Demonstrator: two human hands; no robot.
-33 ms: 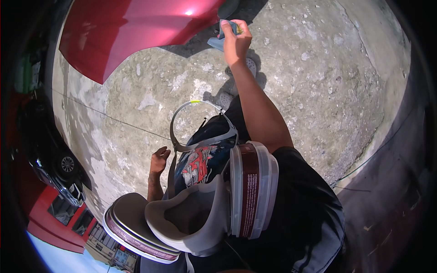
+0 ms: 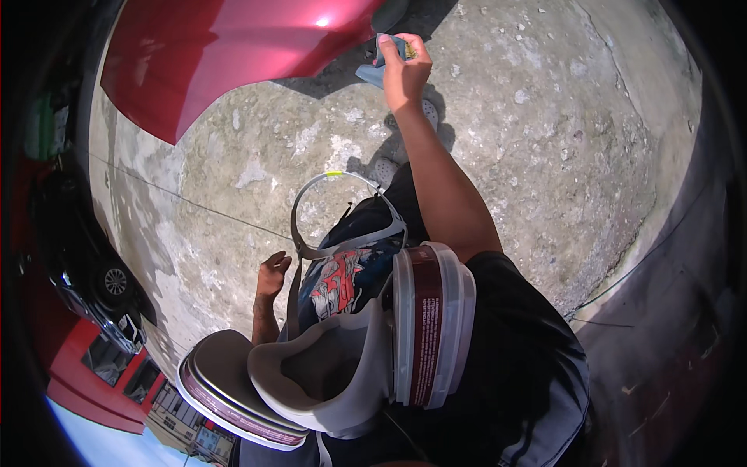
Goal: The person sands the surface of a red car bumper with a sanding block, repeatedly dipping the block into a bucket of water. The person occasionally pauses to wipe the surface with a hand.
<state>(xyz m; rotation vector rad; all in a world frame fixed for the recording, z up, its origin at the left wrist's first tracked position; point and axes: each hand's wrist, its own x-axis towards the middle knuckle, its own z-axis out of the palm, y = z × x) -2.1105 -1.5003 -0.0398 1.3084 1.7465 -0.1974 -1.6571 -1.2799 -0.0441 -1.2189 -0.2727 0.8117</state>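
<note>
Two bare hands in view, R one busy. R hand (image 2: 405, 71) is stretched out far ahead, up at top ctr of the view, pinching a blue-grey folded sheet (image 2: 372, 75) btwn thumb & fingers; thumb lies on its upper face, one flap sticks out to lower L. Sheet is just beside the R end of a glossy red car panel (image 2: 226, 62), over rough concrete ground (image 2: 537, 179). L hand (image 2: 272, 274) hangs low at the person's side w/ fingers loosely bent, near the grey head harness (image 2: 299, 210); palm's turned away, so can't tell if it's gripping anything. Grey respirator (image 2: 334, 397) w/ a filter cartridge (image 2: 428, 327) each side fills lower ctr, close to the cam. Pale dotted shoe (image 2: 429, 113) shows below R wrist; black car (image 2: 93, 265) parked far L
</note>
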